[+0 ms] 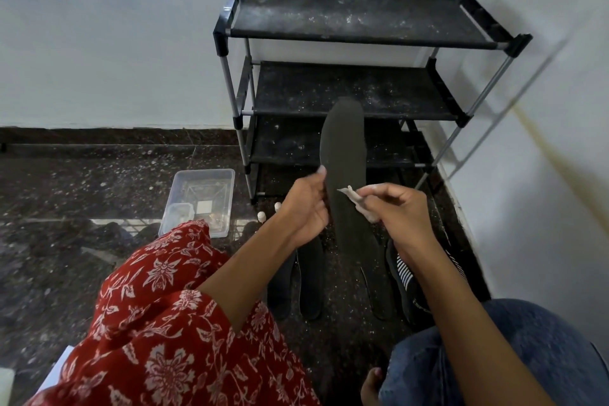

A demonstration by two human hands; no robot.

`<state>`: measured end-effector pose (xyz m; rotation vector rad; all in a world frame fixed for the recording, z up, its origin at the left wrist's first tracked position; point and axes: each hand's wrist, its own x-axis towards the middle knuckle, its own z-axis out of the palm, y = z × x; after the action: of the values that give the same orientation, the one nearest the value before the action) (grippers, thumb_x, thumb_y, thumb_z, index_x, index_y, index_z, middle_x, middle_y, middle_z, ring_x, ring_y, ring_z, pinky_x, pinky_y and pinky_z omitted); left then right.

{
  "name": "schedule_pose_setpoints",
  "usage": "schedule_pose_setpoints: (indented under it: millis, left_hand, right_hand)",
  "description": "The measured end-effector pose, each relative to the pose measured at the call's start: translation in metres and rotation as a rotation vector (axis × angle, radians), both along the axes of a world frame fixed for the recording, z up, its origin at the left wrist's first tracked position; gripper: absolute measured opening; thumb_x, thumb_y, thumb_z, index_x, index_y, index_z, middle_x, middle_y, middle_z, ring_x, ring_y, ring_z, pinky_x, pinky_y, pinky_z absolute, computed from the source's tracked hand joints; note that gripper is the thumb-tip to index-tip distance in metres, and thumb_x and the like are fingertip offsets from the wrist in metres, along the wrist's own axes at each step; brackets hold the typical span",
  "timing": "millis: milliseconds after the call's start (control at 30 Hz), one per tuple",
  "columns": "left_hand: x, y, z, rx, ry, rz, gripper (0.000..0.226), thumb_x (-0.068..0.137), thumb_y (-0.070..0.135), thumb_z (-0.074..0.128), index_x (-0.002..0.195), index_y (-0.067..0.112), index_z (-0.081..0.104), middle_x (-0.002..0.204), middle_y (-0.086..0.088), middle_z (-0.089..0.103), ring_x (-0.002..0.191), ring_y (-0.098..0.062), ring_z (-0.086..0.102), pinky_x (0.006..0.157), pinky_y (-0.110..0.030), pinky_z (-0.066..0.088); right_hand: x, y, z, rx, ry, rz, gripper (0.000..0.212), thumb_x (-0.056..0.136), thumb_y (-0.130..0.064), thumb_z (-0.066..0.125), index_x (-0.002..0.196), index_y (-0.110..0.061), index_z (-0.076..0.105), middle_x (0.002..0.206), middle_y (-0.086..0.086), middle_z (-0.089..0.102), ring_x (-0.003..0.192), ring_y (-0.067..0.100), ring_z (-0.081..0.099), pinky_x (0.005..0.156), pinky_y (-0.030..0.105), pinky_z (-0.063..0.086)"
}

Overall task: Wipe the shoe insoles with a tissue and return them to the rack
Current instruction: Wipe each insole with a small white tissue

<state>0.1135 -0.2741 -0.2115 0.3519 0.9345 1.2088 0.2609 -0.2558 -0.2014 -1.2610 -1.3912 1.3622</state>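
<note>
Left hand (308,204): grips the edge of a dark insole (346,171), held upright before the rack (356,76). Right hand (400,209): pinches a crumpled white tissue (357,203) against the insole face.

Head view, surface and room: dark speckled stone floor (99,175), white walls, black three-shelf rack (shelves dusty) in the corner. Clear plastic box (201,201) on the floor; further insoles (309,280) lie flat below the hands.

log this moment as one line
step: wiping | left hand: holds insole | right hand: presses tissue on insole | rack: bare
</note>
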Motion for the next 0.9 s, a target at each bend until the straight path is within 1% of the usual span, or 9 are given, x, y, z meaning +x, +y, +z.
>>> schedule_pose_setpoints:
  millis: [100, 233, 300, 500, 600, 700, 767, 833, 900]
  left_hand:
    - [-0.009, 0.007, -0.007, -0.074, 0.075, 0.131, 0.048, 0.103, 0.032, 0.03, 0.128, -0.002, 0.051, 0.127, -0.016, 0.059, 0.119, -0.026, 0.056, 0.107, -0.038, 0.04]
    - [-0.018, 0.0, -0.018, -0.069, 1.066, 0.015, 0.018, 0.089, 0.006, 0.058, 0.102, 0.012, 0.07, 0.107, -0.005, 0.07, 0.099, -0.013, 0.064, 0.092, -0.028, 0.051]
    - [-0.014, -0.007, -0.019, -0.044, 1.35, -0.205, 0.013, 0.085, 0.004, 0.063, 0.093, 0.009, 0.073, 0.094, -0.005, 0.072, 0.088, -0.014, 0.068, 0.082, -0.026, 0.056]
    - [0.004, -0.016, -0.014, -0.195, 1.419, -0.542, 0.025, 0.067, 0.026, 0.085, 0.078, 0.006, 0.073, 0.064, -0.003, 0.069, 0.069, -0.014, 0.068, 0.072, -0.028, 0.058]
    - [0.005, -0.016, -0.012, -0.172, 1.629, -0.592, 0.028, 0.065, 0.034, 0.082, 0.087, 0.021, 0.072, 0.09, 0.001, 0.068, 0.109, -0.018, 0.058, 0.093, -0.038, 0.046]
    - [-0.001, -0.011, -0.006, -0.229, 1.654, -0.806, 0.048, 0.072, 0.037, 0.075, 0.117, 0.034, 0.059, 0.124, 0.003, 0.057, 0.125, -0.023, 0.043, 0.109, -0.05, 0.021]
    - [-0.008, -0.006, -0.004, -0.144, 1.557, -0.508, 0.033, 0.086, 0.034, 0.062, 0.118, 0.029, 0.059, 0.121, 0.0, 0.06, 0.119, -0.024, 0.05, 0.106, -0.046, 0.029]
    - [-0.011, -0.002, 0.001, -0.072, 1.086, -0.125, 0.032, 0.097, 0.036, 0.046, 0.113, 0.014, 0.062, 0.11, -0.006, 0.066, 0.106, -0.026, 0.061, 0.093, -0.042, 0.048]
    - [-0.01, 0.001, 0.008, -0.037, 0.569, -0.043, 0.041, 0.1, 0.04, 0.037, 0.113, 0.011, 0.062, 0.104, -0.006, 0.069, 0.101, -0.022, 0.065, 0.086, -0.035, 0.053]
  right_hand:
    - [0.005, 0.001, 0.003, -0.037, 0.026, -0.035, 0.019, 0.077, 0.003, 0.065, 0.072, -0.014, 0.074, 0.073, 0.01, 0.069, 0.071, 0.02, 0.063, 0.071, 0.035, 0.053]
    - [0.011, 0.001, 0.007, -0.052, 0.056, -0.059, 0.026, 0.075, 0.005, 0.064, 0.067, -0.017, 0.074, 0.07, 0.008, 0.068, 0.069, 0.02, 0.062, 0.069, 0.032, 0.052]
    - [0.012, 0.002, 0.009, -0.067, 0.085, -0.08, 0.027, 0.075, 0.006, 0.063, 0.066, -0.018, 0.074, 0.069, 0.006, 0.068, 0.065, 0.017, 0.062, 0.063, 0.027, 0.052]
    - [0.017, 0.006, 0.013, -0.045, 0.099, -0.1, 0.025, 0.074, 0.007, 0.063, 0.07, -0.015, 0.075, 0.07, 0.007, 0.067, 0.068, 0.018, 0.059, 0.067, 0.03, 0.051]
    - [0.017, 0.005, 0.013, -0.042, 0.092, -0.106, 0.024, 0.074, 0.007, 0.063, 0.07, -0.014, 0.075, 0.068, 0.007, 0.066, 0.066, 0.019, 0.058, 0.066, 0.03, 0.05]
    - [0.015, 0.006, 0.012, -0.031, 0.069, -0.099, 0.022, 0.073, 0.006, 0.064, 0.069, -0.014, 0.074, 0.071, 0.012, 0.065, 0.068, 0.022, 0.058, 0.066, 0.031, 0.05]
    - [0.014, 0.006, 0.012, -0.016, 0.062, -0.08, 0.021, 0.073, 0.006, 0.065, 0.07, -0.013, 0.074, 0.073, 0.015, 0.065, 0.069, 0.023, 0.059, 0.065, 0.029, 0.051]
    - [0.013, 0.005, 0.011, 0.005, 0.05, -0.058, 0.021, 0.074, 0.006, 0.066, 0.07, -0.013, 0.073, 0.072, 0.015, 0.066, 0.069, 0.021, 0.061, 0.065, 0.027, 0.053]
    - [0.011, 0.003, 0.011, 0.036, 0.011, -0.031, 0.022, 0.075, 0.005, 0.067, 0.07, -0.015, 0.073, 0.07, 0.012, 0.068, 0.066, 0.018, 0.061, 0.063, 0.024, 0.052]
